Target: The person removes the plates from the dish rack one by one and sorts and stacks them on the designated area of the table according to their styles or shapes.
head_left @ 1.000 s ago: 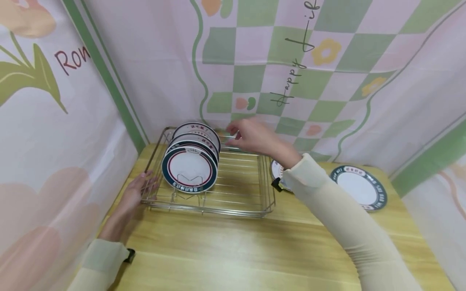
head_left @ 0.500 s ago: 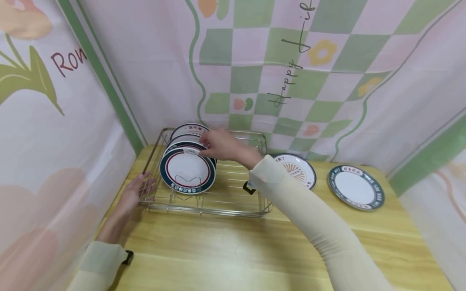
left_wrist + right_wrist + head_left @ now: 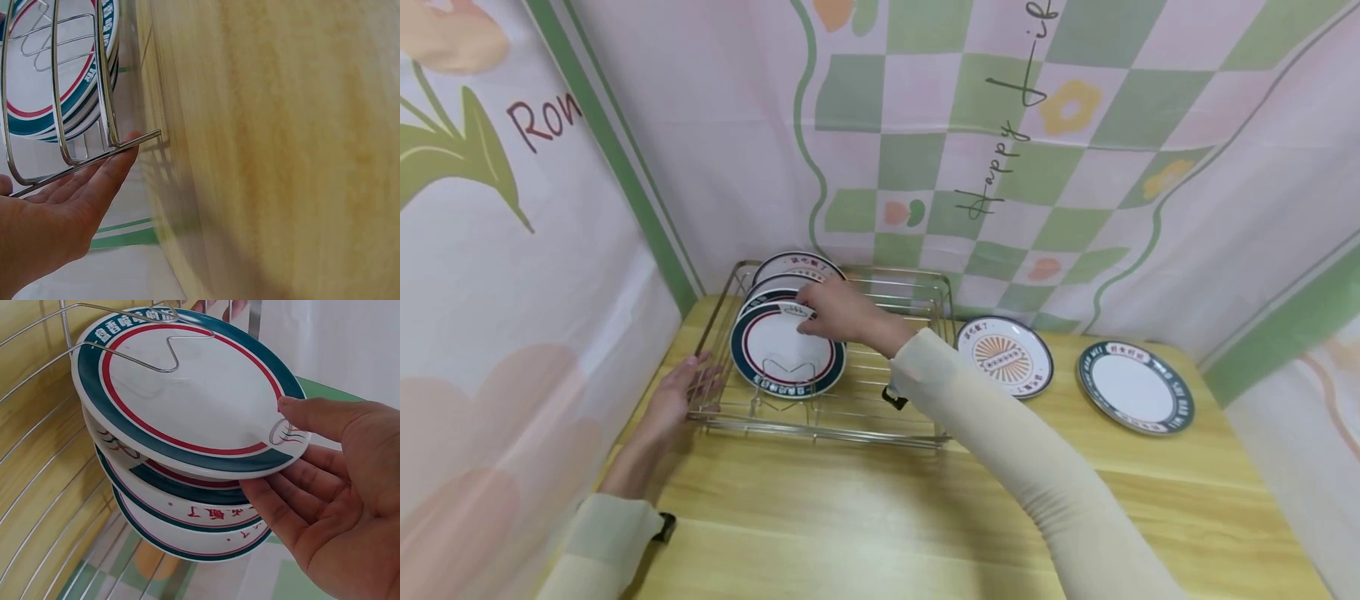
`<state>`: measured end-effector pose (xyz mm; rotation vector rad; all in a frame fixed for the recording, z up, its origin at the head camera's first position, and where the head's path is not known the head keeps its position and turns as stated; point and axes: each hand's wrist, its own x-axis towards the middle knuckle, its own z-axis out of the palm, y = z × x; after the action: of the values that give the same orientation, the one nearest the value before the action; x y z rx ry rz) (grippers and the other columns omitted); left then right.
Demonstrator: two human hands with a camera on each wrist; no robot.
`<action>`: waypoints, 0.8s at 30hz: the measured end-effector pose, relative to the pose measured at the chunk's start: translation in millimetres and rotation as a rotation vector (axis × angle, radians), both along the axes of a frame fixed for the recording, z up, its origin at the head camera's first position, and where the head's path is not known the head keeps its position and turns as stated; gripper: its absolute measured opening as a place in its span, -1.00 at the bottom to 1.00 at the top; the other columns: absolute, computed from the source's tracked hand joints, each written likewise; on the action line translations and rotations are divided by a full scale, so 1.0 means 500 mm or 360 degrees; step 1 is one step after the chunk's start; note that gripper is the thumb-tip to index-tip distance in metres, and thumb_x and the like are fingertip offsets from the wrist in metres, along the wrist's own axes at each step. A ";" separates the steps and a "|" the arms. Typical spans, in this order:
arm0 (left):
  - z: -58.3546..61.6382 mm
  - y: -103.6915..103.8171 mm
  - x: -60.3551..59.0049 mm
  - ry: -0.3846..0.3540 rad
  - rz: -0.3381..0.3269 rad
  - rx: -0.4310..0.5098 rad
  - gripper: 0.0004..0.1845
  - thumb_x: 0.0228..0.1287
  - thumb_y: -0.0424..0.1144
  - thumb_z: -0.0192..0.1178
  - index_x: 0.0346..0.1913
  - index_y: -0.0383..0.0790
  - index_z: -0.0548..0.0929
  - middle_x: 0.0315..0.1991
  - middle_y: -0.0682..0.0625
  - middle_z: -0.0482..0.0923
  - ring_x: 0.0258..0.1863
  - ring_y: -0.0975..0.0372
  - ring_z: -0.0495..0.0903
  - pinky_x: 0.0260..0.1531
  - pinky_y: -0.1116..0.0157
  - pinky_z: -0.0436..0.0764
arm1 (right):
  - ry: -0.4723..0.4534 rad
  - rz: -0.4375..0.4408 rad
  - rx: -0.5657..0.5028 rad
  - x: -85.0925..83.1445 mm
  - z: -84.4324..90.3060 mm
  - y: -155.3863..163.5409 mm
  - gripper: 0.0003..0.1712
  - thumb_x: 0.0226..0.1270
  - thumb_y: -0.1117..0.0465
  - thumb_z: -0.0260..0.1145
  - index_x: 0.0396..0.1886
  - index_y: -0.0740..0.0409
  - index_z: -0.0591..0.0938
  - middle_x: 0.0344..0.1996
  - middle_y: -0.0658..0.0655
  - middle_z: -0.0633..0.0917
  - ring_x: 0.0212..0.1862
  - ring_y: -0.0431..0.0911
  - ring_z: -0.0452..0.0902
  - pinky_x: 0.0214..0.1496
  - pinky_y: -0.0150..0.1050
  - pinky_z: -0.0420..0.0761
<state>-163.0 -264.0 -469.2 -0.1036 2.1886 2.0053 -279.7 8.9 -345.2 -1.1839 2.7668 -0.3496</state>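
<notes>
A wire dish rack (image 3: pixel 880 431) stands at the back left of the wooden table and holds three plates upright. The front plate (image 3: pixel 778 354) is white with a dark teal band and a red ring. My right hand (image 3: pixel 835 315) pinches its top rim: in the right wrist view the thumb (image 3: pixel 312 415) lies on the face of this plate (image 3: pixel 187 400) and the fingers (image 3: pixel 281 506) curl behind it. The middle plate (image 3: pixel 772 292) and back plate (image 3: pixel 797 265) stand just behind. My left hand (image 3: pixel 688 385) rests with straight fingers (image 3: pixel 94 181) against the left end wire of the rack (image 3: pixel 103 81).
Two plates lie flat on the table right of the rack: one with an orange sunburst (image 3: pixel 1003 357) and one with a dark green rim (image 3: pixel 1135 387). Printed cloth walls (image 3: pixel 925 150) close in the back and both sides. Bare wooden tabletop (image 3: pixel 850 517) stretches in front.
My right hand moved left from the rack's back rail to the front plate and took hold of its top rim. The sunburst plate is now uncovered. The left hand stayed put.
</notes>
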 end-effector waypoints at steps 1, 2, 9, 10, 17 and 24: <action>0.001 0.000 0.000 -0.0003 0.0001 0.0002 -0.27 0.77 0.10 -0.53 0.70 -0.35 -0.09 0.62 -0.48 0.06 0.55 -0.32 0.19 0.11 0.18 0.76 | -0.0009 -0.0008 0.0003 0.001 -0.001 -0.001 -0.71 0.47 0.12 0.48 0.03 0.20 0.76 -0.16 0.08 0.77 -0.23 -0.08 0.54 -0.10 -0.16 0.57; 0.001 0.000 0.000 -0.0004 0.0002 0.0000 -0.27 0.77 0.10 -0.53 0.71 -0.35 -0.09 0.62 -0.48 0.06 0.55 -0.32 0.19 0.12 0.18 0.76 | -0.0012 -0.0017 0.0008 0.001 -0.003 -0.003 -0.69 0.47 0.11 0.48 0.05 0.20 0.76 -0.12 0.08 0.78 -0.20 -0.07 0.56 -0.06 -0.16 0.59; 0.000 0.000 0.001 -0.0013 0.0005 -0.0003 -0.27 0.77 0.10 -0.53 0.70 -0.35 -0.08 0.62 -0.48 0.06 0.55 -0.31 0.19 0.11 0.19 0.76 | -0.0134 -0.0076 0.0025 0.001 -0.028 -0.017 -0.59 0.50 0.13 0.44 0.22 0.24 0.68 0.06 0.16 0.76 0.02 -0.04 0.67 0.13 -0.15 0.70; 0.000 0.000 0.001 -0.0013 0.0007 -0.0005 -0.27 0.77 0.10 -0.53 0.70 -0.35 -0.08 0.62 -0.48 0.07 0.55 -0.31 0.20 0.11 0.19 0.76 | -0.0133 -0.0075 0.0034 0.001 -0.032 -0.019 -0.58 0.51 0.13 0.44 0.22 0.24 0.67 0.05 0.16 0.77 0.03 -0.03 0.68 0.14 -0.15 0.70; -0.001 0.000 0.001 0.0002 0.0007 -0.0006 -0.27 0.77 0.09 -0.52 0.70 -0.38 -0.06 0.60 -0.49 0.08 0.54 -0.33 0.20 0.10 0.17 0.77 | -0.0058 -0.0031 0.0001 0.002 -0.046 -0.026 -0.81 0.50 0.20 0.42 -0.05 0.24 0.75 -0.17 0.13 0.80 -0.13 -0.02 0.68 0.02 -0.13 0.66; 0.003 0.002 0.002 -0.0005 -0.0001 0.0000 -0.28 0.78 0.09 -0.53 0.70 -0.36 -0.08 0.61 -0.48 0.06 0.55 -0.33 0.20 0.11 0.17 0.77 | -0.0068 -0.0027 -0.0063 0.007 -0.051 -0.025 -0.90 0.49 0.24 0.43 -0.22 0.19 0.75 -0.32 0.05 0.76 -0.33 -0.11 0.55 -0.18 -0.22 0.56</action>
<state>-161.8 -263.1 -467.9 -0.1056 2.1863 2.0038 -276.0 -3.5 -370.7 -1.1488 2.7473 -0.4283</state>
